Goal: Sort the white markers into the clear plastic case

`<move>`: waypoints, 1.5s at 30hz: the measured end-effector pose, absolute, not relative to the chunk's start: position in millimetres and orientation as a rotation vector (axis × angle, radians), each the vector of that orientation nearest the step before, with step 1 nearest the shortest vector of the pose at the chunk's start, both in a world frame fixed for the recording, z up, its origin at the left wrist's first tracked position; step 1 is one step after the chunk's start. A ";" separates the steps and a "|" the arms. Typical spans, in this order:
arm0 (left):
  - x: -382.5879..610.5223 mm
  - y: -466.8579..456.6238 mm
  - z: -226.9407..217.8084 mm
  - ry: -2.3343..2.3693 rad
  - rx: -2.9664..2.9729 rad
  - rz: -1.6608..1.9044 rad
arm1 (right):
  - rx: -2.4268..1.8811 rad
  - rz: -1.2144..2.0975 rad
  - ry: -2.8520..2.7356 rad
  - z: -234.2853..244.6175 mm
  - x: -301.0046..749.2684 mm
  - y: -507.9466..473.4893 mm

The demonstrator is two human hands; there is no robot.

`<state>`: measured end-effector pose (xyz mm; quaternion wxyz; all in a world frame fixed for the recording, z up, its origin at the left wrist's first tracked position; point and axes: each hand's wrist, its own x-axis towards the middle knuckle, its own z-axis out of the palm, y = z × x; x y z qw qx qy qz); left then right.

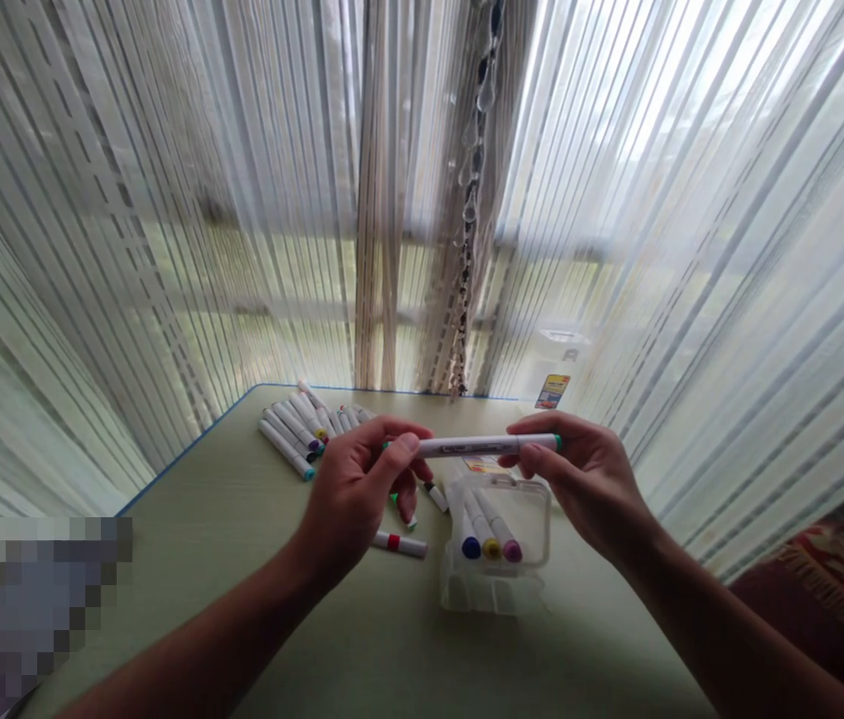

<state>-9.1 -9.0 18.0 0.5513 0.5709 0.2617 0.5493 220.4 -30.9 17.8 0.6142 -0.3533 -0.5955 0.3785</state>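
Observation:
A white marker (pixel 466 446) with green ends is held level above the table, between both hands. My left hand (pixel 363 477) pinches its left end with thumb and fingers. At the other end, my right hand (pixel 578 464) grips the marker near its green tip. Below them stands a clear plastic case (pixel 458 589) with blue, yellow and pink-ended markers (pixel 491 529) lying in it. Under my left hand lie a marker with a red band (pixel 403 544) and a green-ended one (pixel 411 519), partly hidden by the fingers.
Several white markers (pixel 294 434) lie in a pile at the back left of the pale green table (pixel 204 559). A clear plastic lid or container (pixel 552 364) with a yellow label stands at the back right. String curtains (pixel 279 200) hang along the far edge.

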 end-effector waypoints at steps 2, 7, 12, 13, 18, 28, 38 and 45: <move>-9.5 -10.5 19.9 0.634 1.360 1.291 | -0.802 0.875 -1.372 18.5 219.0 -31.0; -11.6 -11.9 21.9 0.691 1.428 1.269 | -0.793 0.892 -1.370 20.3 217.4 -31.2; -11.7 -11.3 20.9 0.690 1.446 1.252 | -0.797 0.867 -1.402 19.2 220.0 -31.1; -11.5 -11.2 20.8 0.687 1.451 1.250 | -0.800 0.861 -1.407 19.0 220.1 -31.1; -11.3 -10.0 19.5 0.689 1.466 1.245 | -0.819 0.838 -1.395 18.9 218.4 -31.6; -9.6 -8.2 18.4 0.640 1.373 1.285 | -0.813 0.883 -1.383 20.3 218.4 -32.5; -10.5 -12.0 20.3 0.659 1.400 1.274 | -0.862 0.846 -1.364 19.7 217.7 -32.5; -11.4 -11.1 18.7 0.712 1.451 1.231 | -0.886 0.821 -1.343 19.0 217.4 -30.3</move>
